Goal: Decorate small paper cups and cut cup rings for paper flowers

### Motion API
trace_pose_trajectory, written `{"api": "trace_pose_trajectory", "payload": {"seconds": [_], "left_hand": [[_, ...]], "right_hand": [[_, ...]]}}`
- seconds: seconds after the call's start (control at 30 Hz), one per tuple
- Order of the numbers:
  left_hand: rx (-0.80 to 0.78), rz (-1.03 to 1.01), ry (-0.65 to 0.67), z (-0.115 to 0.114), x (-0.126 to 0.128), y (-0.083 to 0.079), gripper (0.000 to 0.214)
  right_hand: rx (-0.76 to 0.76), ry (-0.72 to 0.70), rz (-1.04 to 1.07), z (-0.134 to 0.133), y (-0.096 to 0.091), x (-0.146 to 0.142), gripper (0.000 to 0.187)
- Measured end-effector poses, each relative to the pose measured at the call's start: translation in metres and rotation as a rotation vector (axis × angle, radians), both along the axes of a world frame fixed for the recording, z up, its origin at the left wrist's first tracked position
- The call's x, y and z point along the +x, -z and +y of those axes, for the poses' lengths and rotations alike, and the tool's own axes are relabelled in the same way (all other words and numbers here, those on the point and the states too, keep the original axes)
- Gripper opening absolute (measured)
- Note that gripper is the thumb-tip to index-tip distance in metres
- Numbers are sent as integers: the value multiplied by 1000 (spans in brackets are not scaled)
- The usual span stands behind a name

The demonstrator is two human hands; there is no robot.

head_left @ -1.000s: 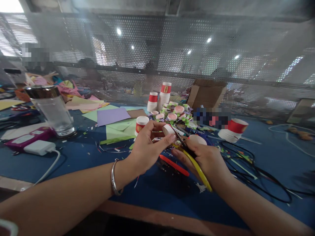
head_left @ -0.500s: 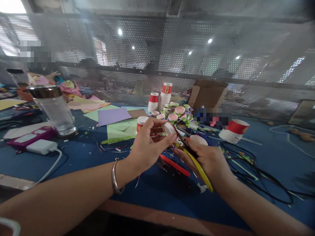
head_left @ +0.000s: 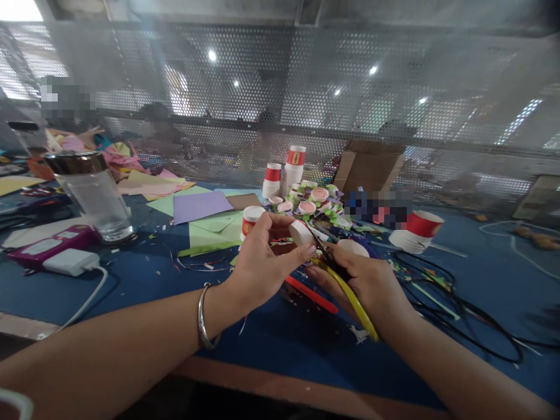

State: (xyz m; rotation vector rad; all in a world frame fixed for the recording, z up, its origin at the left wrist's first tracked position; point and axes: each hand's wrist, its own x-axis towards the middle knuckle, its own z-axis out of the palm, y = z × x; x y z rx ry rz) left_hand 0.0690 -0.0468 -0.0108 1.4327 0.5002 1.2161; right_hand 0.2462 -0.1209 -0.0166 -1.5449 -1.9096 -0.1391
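Between the thumb and fingers of my left hand [head_left: 262,259] is a small white cut-down paper cup [head_left: 301,232], its flat round side turned toward me. My right hand [head_left: 380,286] is closed around scissors [head_left: 352,297] with yellow handles. Their dark blades meet the cup's right edge; the exact contact is too small to tell. Beneath my hands lies a red strip-like object [head_left: 311,294]. Just behind my left hand stands a red and white paper cup [head_left: 252,217], and another white round piece [head_left: 353,249] shows behind my right hand.
Stacked paper cups [head_left: 294,172] stand at the back, beside a pile of decorated cup bottoms [head_left: 307,207]. Coloured paper sheets [head_left: 201,205], a glass bottle [head_left: 94,198] and a purple power strip [head_left: 56,245] lie left. Right are black cables [head_left: 459,306] and tipped cups [head_left: 417,232].
The cut-down cup has turned in my left hand, and more of its flat white face shows. The scissors and my right hand have barely moved.
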Motion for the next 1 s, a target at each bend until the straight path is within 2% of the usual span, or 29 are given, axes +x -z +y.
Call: {"api": "trace_pose_trajectory", "payload": {"seconds": [0.1, 0.2, 0.33, 0.43, 0.57, 0.77, 1.0], "left_hand": [[3, 13, 7, -1, 0, 0, 46], [-44, 21, 18, 0, -2, -6, 46], [-228, -5, 165, 5, -6, -13, 55], [-273, 20, 243, 11, -9, -15, 48], [-140, 43, 305, 16, -12, -12, 52], [102, 62, 365, 16, -11, -9, 54], [173, 45, 404, 16, -9, -3, 52]], "right_hand": [[-14, -22, 33, -1, -2, -2, 41], [27, 32, -5, 1, -2, -4, 47], [72, 48, 24, 2, -6, -3, 51], [38, 81, 133, 2, -11, 0, 51], [-50, 134, 216, 2, -14, 4, 53], [-56, 98, 269, 4, -14, 6, 52], [-97, 14, 349, -2, -18, 3, 40]]}}
